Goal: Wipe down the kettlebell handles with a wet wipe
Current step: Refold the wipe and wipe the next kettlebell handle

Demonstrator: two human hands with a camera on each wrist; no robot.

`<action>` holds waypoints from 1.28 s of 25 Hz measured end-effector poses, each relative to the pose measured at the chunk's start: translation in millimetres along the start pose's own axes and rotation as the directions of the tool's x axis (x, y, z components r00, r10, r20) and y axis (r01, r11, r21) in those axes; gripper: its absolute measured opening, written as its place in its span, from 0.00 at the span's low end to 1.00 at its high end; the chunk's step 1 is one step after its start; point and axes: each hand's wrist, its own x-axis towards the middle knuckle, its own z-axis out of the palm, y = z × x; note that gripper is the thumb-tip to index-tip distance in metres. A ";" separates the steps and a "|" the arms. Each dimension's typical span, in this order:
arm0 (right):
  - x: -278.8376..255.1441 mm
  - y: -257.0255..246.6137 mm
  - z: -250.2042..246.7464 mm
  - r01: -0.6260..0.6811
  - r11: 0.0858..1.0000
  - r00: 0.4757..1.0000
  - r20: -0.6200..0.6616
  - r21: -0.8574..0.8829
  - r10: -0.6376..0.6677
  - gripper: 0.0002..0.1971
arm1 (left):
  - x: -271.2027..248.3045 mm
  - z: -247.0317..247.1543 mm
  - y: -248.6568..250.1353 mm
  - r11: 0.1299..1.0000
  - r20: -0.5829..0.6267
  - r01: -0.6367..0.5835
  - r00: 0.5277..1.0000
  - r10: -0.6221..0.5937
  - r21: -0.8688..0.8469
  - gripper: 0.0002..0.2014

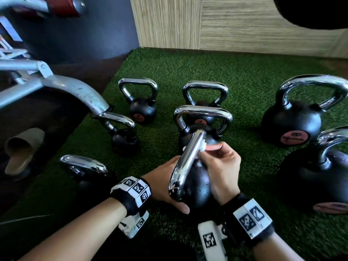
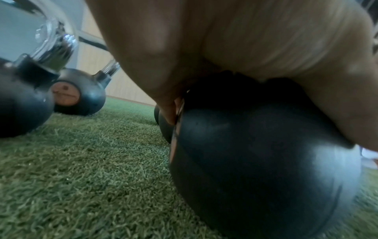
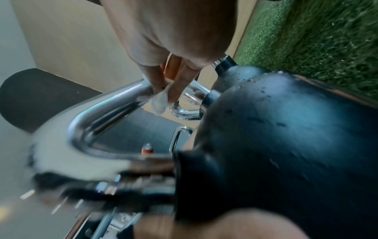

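A black kettlebell (image 1: 199, 185) with a chrome handle (image 1: 185, 161) stands tilted on the turf at centre front. My left hand (image 1: 165, 183) grips its black body (image 2: 266, 161) from the left, thumb curled under the near side. My right hand (image 1: 222, 166) pinches a small white wet wipe (image 1: 202, 146) against the far end of the handle. In the right wrist view the wipe (image 3: 160, 101) is pressed by the fingertips (image 3: 175, 90) onto the chrome bar (image 3: 110, 106), and the wet black body (image 3: 286, 137) fills the right.
Several other black kettlebells with chrome handles stand around on the green turf (image 1: 244, 76): one just behind (image 1: 202, 117), two at the right (image 1: 293, 119), several at the left (image 1: 143, 108). A grey metal machine frame (image 1: 62, 87) reaches in from the left. A wooden wall (image 1: 226, 23) runs behind.
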 end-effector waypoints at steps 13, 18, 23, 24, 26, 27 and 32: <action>10.8 -10.5 7.2 -0.047 0.876 0.988 -0.154 -0.480 -0.032 0.08 | -2.1 -1.8 2.6 1.000 0.062 0.002 0.998 -0.002 -0.005 0.53; 9.6 -7.4 14.3 -0.110 0.825 0.992 -0.115 -0.555 0.055 0.06 | -6.0 -2.9 14.7 0.999 0.107 0.041 0.993 -0.039 -0.010 0.43; 11.8 -18.0 3.4 -0.114 0.684 0.983 0.019 -0.721 0.184 0.09 | -9.4 0.0 8.6 0.995 0.002 -0.091 0.996 0.092 -0.049 0.60; 8.1 -22.3 -4.9 -0.132 0.687 0.978 0.021 -0.714 0.210 0.09 | -8.7 1.0 7.4 0.993 0.002 -0.107 0.994 0.107 -0.058 0.60; -5.3 -32.0 -18.1 -0.291 0.774 0.921 0.054 -0.563 0.386 0.07 | -4.8 -1.5 3.1 0.992 0.069 -0.122 0.990 0.120 0.023 0.61; -14.5 -40.0 -21.5 -0.410 0.785 0.849 0.120 -0.465 0.514 0.04 | -0.3 -6.6 1.0 0.988 0.152 -0.119 0.983 0.103 0.100 0.61; -36.7 -68.6 -11.1 -0.584 0.694 0.519 0.464 -0.421 0.718 0.13 | 42.0 -58.9 2.9 0.990 0.386 0.023 0.920 -0.076 0.141 0.38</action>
